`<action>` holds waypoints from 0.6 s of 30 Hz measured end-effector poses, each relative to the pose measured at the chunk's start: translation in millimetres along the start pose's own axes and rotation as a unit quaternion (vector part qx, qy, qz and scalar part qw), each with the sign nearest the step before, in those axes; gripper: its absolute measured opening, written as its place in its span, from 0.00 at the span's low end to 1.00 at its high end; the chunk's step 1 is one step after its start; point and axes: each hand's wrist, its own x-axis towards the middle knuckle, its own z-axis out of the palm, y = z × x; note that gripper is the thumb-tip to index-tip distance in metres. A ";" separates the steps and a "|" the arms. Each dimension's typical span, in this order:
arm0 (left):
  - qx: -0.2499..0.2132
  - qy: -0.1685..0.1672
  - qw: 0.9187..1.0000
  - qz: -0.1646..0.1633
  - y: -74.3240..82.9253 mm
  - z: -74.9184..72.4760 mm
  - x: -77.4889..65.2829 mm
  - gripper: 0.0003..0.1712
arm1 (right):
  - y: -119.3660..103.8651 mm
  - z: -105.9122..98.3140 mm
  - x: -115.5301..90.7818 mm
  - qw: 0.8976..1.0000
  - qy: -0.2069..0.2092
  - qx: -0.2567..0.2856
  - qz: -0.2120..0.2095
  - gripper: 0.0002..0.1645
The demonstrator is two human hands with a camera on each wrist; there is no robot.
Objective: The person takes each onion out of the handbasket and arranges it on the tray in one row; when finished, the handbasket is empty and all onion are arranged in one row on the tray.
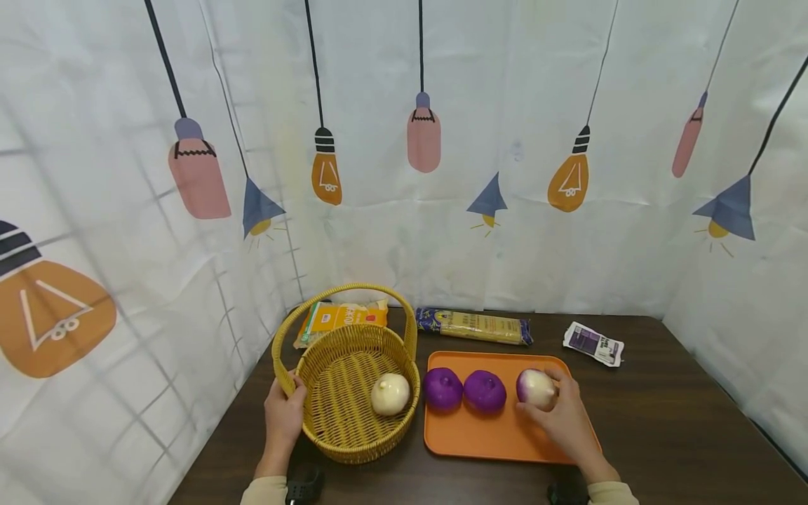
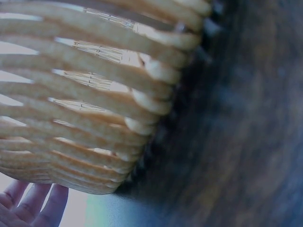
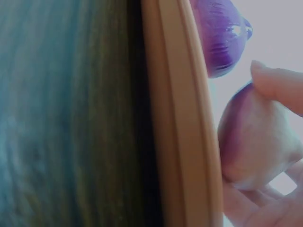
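In the head view, my left hand (image 1: 284, 414) grips the left side of a yellow wicker basket (image 1: 331, 449), where its tall handle (image 1: 282, 351) meets the rim. Fingers (image 2: 53, 205) show under the basket weave in the left wrist view. A round white vegetable (image 1: 390, 394) with a small tip lies inside, toward the right. With thumb and fingers, my right hand (image 1: 564, 417) holds a purple-and-white turnip (image 1: 536, 388) over the right part of an orange tray (image 1: 473, 438). Two round purple vegetables (image 1: 443, 388) sit side by side on the tray's left half.
Behind the basket lies an orange-and-yellow food packet (image 1: 347, 315). A long blue-and-yellow noodle packet (image 1: 476, 326) is at the back, beyond the tray. Farther right is a small white-and-purple pouch (image 1: 593, 344). The dark table (image 1: 656, 414) meets a printed curtain (image 1: 467, 259) at the back.
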 end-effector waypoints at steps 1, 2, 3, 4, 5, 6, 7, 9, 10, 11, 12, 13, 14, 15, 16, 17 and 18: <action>-0.001 0.001 1.000 -0.002 0.0 0.1 0.0 0.06 | 0.8 0.4 -0.1 1.000 -0.002 -0.002 0.002 0.50; 0.000 0.002 1.000 -0.002 0.1 0.1 -0.1 0.06 | 1.4 0.8 -0.1 1.000 -0.002 -0.006 0.003 0.50; -0.001 0.002 1.000 -0.003 0.2 0.1 0.0 0.06 | 1.9 1.0 -0.4 1.000 -0.002 -0.012 0.004 0.49; 0.000 0.002 1.000 -0.003 0.2 0.1 0.0 0.06 | 2.0 1.1 -0.6 1.000 0.000 -0.015 0.002 0.49; 0.000 0.003 1.000 -0.003 0.3 0.3 0.2 0.07 | 2.0 1.0 -0.5 1.000 0.001 -0.017 0.000 0.48; 0.000 0.002 1.000 -0.003 0.7 0.4 0.2 0.07 | 2.1 1.0 -0.6 1.000 0.002 -0.020 -0.004 0.48; 0.001 0.003 1.000 -0.003 0.9 0.6 0.3 0.07 | 2.2 0.8 -0.8 1.000 0.003 -0.023 -0.008 0.48; 0.002 0.003 1.000 -0.002 1.2 0.9 0.7 0.07 | 2.3 0.6 -1.0 1.000 0.004 -0.026 -0.016 0.48; 0.003 0.004 1.000 0.000 1.5 1.1 0.8 0.07 | 2.4 0.7 -1.1 0.999 0.003 -0.026 -0.020 0.48; 0.004 0.005 1.000 0.000 1.5 1.2 1.0 0.07 | 2.6 0.8 -1.2 0.999 0.002 -0.026 -0.024 0.48; 0.004 0.004 1.000 0.000 1.8 1.2 1.0 0.06 | 2.9 1.0 -1.3 0.999 0.002 -0.027 -0.028 0.48; 0.004 0.004 1.000 0.000 1.7 1.3 1.1 0.06 | 3.2 1.3 -1.4 0.999 0.002 -0.026 -0.032 0.48; 0.004 0.004 1.000 0.000 1.8 1.1 1.1 0.06 | 3.4 1.6 -1.6 0.999 0.003 -0.025 -0.036 0.48; 0.003 0.003 1.000 -0.001 1.4 1.1 1.2 0.06 | 3.4 1.9 -1.7 0.999 0.003 -0.023 -0.039 0.48; 0.003 0.001 1.000 -0.001 1.3 0.8 1.1 0.06 | 3.5 2.1 -1.9 0.999 0.004 -0.022 -0.041 0.48; 0.002 0.001 1.000 -0.001 1.0 0.8 1.3 0.06 | 3.5 2.3 -1.9 0.999 0.004 -0.022 -0.043 0.48; -0.001 -0.001 1.000 0.000 0.9 0.8 1.3 0.06 | 3.6 2.4 -1.9 0.999 0.003 -0.021 -0.043 0.49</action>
